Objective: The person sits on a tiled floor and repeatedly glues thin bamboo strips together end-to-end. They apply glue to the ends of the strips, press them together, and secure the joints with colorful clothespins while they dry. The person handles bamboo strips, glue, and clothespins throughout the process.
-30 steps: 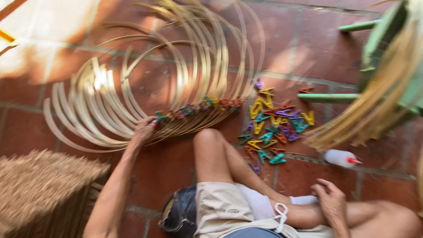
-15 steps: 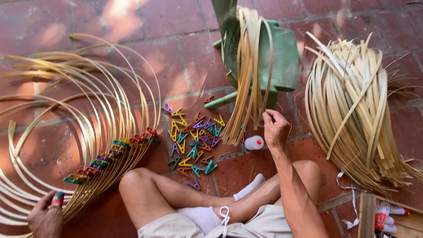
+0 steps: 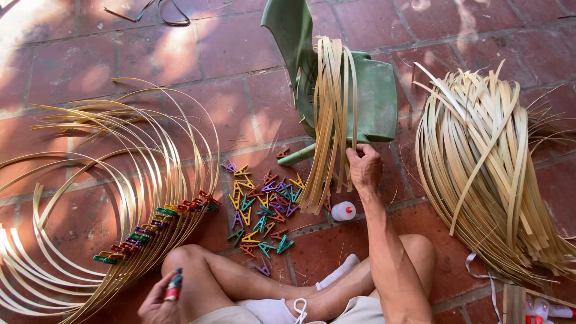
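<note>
My right hand [image 3: 363,168] is raised to a bunch of pale bamboo strips [image 3: 332,114] draped over a small green plastic chair [image 3: 372,96], fingers closed on the strips' lower part. My left hand [image 3: 161,297] sits low by my knee, gripping a small red and blue clip [image 3: 174,287]. Beside it lies a stack of bamboo hoops [image 3: 90,198] held together by a row of coloured clothespins [image 3: 157,223]. Loose coloured clothespins [image 3: 264,207] are scattered on the brick floor between the hoops and the chair.
A small white glue bottle with a red tip [image 3: 343,211] lies near the chair leg. A large bundle of bamboo strips [image 3: 492,174] lies at the right. My bare legs [image 3: 288,282] are crossed at the bottom. A dark cord [image 3: 150,12] lies at the top.
The view has swung right from the hoops to the chair. My right hand rose from my lap to the strips on the chair; my left hand drew back from the hoops with a clip.
</note>
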